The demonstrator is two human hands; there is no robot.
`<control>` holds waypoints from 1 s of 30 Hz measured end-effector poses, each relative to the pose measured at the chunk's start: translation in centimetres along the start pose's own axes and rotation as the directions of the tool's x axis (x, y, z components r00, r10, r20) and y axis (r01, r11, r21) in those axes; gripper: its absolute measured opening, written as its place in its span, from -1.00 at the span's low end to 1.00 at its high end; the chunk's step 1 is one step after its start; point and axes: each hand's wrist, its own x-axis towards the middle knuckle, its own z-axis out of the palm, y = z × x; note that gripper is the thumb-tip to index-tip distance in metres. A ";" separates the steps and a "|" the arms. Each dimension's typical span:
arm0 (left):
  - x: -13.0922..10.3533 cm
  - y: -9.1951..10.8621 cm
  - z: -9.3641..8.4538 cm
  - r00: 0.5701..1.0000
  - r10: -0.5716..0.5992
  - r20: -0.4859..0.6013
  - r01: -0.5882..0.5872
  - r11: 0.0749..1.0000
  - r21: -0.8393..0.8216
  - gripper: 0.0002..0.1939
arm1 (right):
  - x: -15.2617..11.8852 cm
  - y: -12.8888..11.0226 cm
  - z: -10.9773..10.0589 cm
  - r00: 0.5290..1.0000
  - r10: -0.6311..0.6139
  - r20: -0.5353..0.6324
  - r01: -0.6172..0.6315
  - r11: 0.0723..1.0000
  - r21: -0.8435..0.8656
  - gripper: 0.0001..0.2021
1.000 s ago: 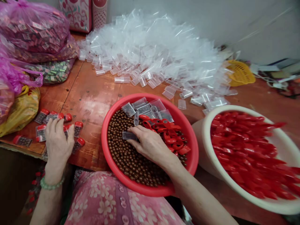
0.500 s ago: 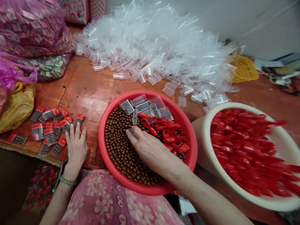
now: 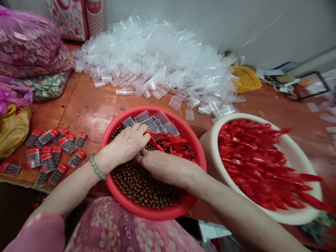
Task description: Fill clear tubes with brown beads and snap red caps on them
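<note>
Both hands are over the red basin (image 3: 201, 150), which holds brown beads (image 3: 147, 189), clear plastic cases (image 3: 172, 128) and red caps (image 3: 178, 143). My left hand (image 3: 128, 141) reaches over the cases and caps, fingers bent and close together; whatever they grip is hidden. Against it, lower down, my right hand (image 3: 154, 162) has its fingers curled at the beads, their tips mostly covered, so I cannot make out what they hold. Filled containers with red caps (image 3: 48, 161) lie on the table to the left.
A white tub (image 3: 215, 150) of red pieces (image 3: 257, 164) stands on the right. Behind the basin is a large pile of clear cases (image 3: 157, 59). Filled plastic bags (image 3: 31, 45) sit at the left, a yellow basket (image 3: 246, 78) at the back right.
My left hand has moved from the filled containers to the basin, beside my right hand. One more filled container lies at the right of the group. The view has shifted.
</note>
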 end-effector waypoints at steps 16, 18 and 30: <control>-1.1 -1.7 0.3 0.974 0.178 0.138 -0.182 0.983 0.016 -0.85 | -0.9 -0.4 -0.4 0.993 0.065 0.096 -0.071 0.995 0.063 -0.78; -2.0 -1.4 0.2 0.969 0.188 0.160 -0.203 0.975 0.088 -0.84 | -1.3 -0.5 0.0 0.998 0.033 0.044 -0.037 0.996 0.082 -0.64; -4.4 -1.1 -0.4 0.951 0.169 0.259 -0.215 0.963 0.160 -0.81 | -2.6 -0.1 0.1 0.998 0.060 0.017 -0.061 0.991 0.118 -0.86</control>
